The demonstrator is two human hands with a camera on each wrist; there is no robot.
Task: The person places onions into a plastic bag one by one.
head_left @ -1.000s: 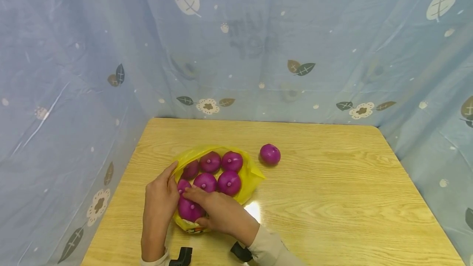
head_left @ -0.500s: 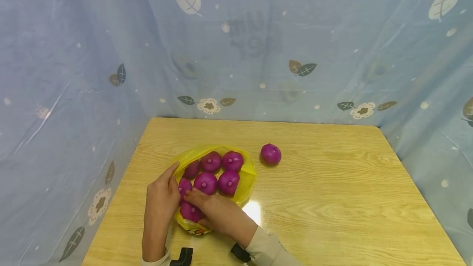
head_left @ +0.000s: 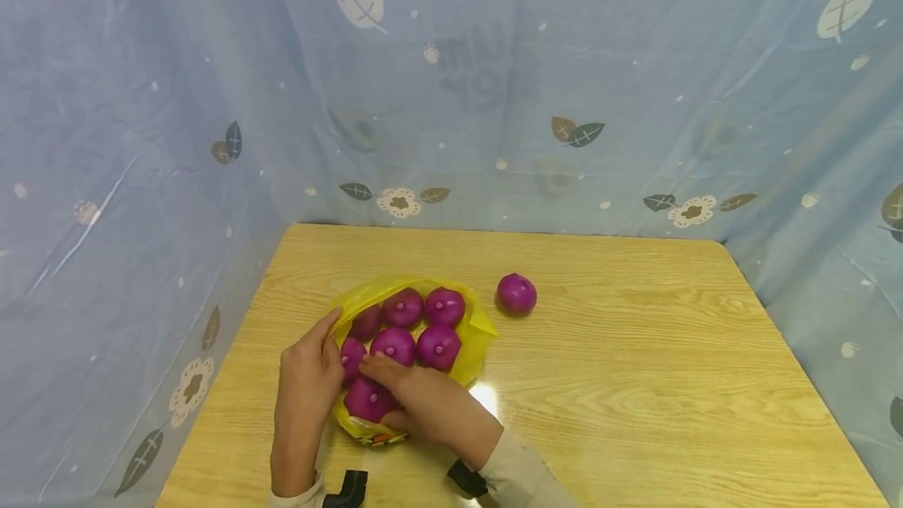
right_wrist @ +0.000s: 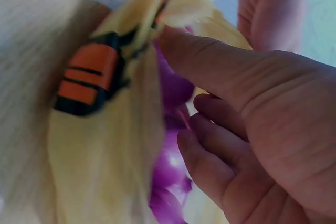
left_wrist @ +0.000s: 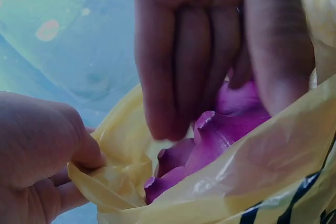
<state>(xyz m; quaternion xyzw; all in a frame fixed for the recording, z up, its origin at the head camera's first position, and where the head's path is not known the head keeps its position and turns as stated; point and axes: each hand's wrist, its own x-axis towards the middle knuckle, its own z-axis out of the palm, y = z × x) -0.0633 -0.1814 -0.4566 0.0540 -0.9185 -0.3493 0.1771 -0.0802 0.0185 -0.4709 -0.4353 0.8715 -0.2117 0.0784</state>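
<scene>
A yellow plastic bag (head_left: pixel 487 335) stands with its mouth wide apart, and several purple, round red onions (head_left: pixel 395 346) with short necks lie inside. My left hand (head_left: pixel 309 382) pinches the bag's left rim; in the left wrist view its thumb and fingers (left_wrist: pixel 79 156) grip the folded edge. Over the bag's near side, my right hand (head_left: pixel 437 406) reaches in, thumb and fingers either side of the front onion (head_left: pixel 368 400). The right wrist view has its thumb (right_wrist: pixel 199 56) against a purple onion (right_wrist: pixel 176 85), with fingers curved below. One onion (head_left: pixel 517 294) lies outside the bag.
The wooden table (head_left: pixel 635 351) extends to the right. A blue patterned curtain (head_left: pixel 451 100) stands behind it and along both sides. Black wrist mounts (head_left: pixel 346 488) show below the hands. Orange and black print (right_wrist: pixel 86 77) marks the bag's near wall.
My right hand and the front onion have shifted slightly to the right, while the bag's right corner has flexed in and back out. The left hand keeps its grip on the rim.
</scene>
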